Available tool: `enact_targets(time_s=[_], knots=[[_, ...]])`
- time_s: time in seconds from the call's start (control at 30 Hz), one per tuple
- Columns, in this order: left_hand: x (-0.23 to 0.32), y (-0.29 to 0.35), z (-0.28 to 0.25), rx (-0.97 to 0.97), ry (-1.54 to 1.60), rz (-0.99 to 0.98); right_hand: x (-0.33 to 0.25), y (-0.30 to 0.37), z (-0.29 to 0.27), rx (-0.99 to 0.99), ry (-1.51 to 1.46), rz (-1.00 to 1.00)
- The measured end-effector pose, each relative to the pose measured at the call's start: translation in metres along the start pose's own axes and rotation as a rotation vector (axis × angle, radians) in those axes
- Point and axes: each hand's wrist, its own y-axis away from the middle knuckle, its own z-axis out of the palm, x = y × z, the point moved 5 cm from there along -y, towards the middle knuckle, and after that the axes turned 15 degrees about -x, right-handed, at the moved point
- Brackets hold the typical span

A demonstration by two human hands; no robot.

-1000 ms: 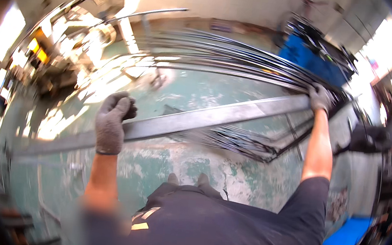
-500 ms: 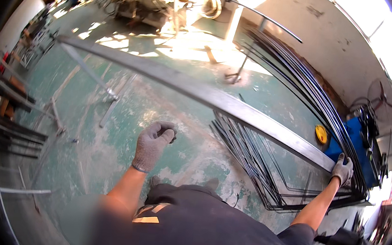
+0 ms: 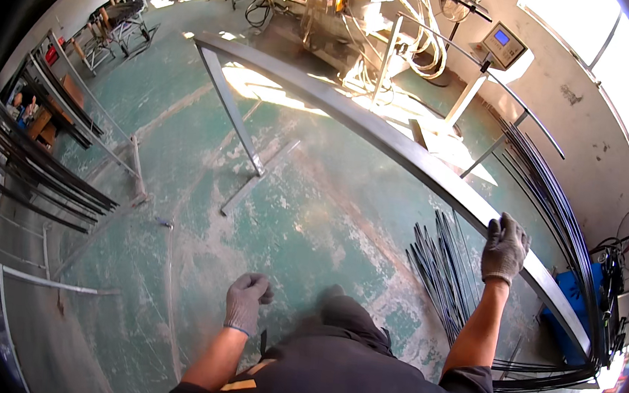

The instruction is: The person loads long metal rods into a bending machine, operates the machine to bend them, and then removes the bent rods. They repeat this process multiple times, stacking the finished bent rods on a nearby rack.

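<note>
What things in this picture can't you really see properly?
1. Head view: the right hand wraps the long metal beam, so the glove hides its palm and the beam under it.
2. The beam's lower end disappears among dark rods at the rim.
3. The left hand is a closed fist; anything inside is hidden.
4. The control panel screen is too small to read.

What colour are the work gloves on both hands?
Grey knit, on the left hand and right hand; head view.
</note>
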Motion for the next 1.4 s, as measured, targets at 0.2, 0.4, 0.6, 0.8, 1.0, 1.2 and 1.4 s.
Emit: enact_targets(time_s=[0.2,0.4,0.6,0.8,1.0,1.2,1.4], knots=[[0.047,-0.084,-0.072,0.034,0.119,0.017,-0.231,-0.067,0.028,0.007,-0.016,-0.2],[0.117,-0.184,-0.152,0.038,0.042,-0.058,-0.437,-0.131,0.07,-0.014,-0.084,-0.317],[0.24,-0.281,-0.231,0.069,-0.076,0.068,-0.633,-0.197,0.097,-0.173,-0.189,-0.43],[0.273,-0.397,-0.316,0.051,0.188,-0.052,-0.793,-0.244,0.119,-0.203,-0.217,-0.516],[0.356,-0.548,-0.437,-0.173,0.064,-0.127,-0.932,-0.277,0.144,-0.092,-0.249,-0.488],[0.518,-0.682,-0.554,-0.134,-0.178,0.01,-1.107,-0.285,0.149,-0.052,-0.868,-0.798],[0.595,-0.824,-0.594,-0.309,-0.119,-0.032,-1.244,-0.39,0.246,-0.261,-0.948,-0.735]])
